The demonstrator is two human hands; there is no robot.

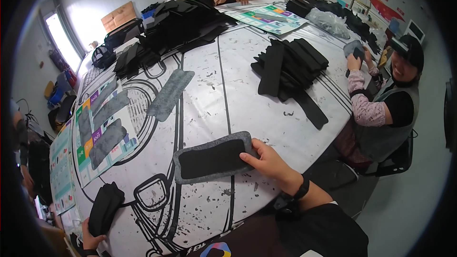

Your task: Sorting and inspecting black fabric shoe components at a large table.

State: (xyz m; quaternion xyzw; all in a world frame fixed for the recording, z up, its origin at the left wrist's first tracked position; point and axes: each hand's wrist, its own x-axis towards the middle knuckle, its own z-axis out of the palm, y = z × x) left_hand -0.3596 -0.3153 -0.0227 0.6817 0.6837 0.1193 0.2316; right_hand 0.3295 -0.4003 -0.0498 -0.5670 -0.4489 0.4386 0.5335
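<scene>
My right hand (272, 163) grips the right end of a rectangular pad, its thumb on top. The pad has a fuzzy grey border (240, 139) and a smooth black panel (209, 158) in the middle. It is over the near part of the table, slightly tilted. At the lower left, my left hand (91, 239) is closed round a bundle of black fabric strips (106, 207); most of its fingers are hidden. A loose grey felt strip (170, 95) lies beyond the pad.
The white table cover (204, 85) has black line drawings and dark scraps. Black strips form a pile (295, 66) and a larger heap (183, 24). Grey pieces (108, 143) lie on a colourful sheet (85, 171). A co-worker (385, 104) sits at right; two more people are beyond.
</scene>
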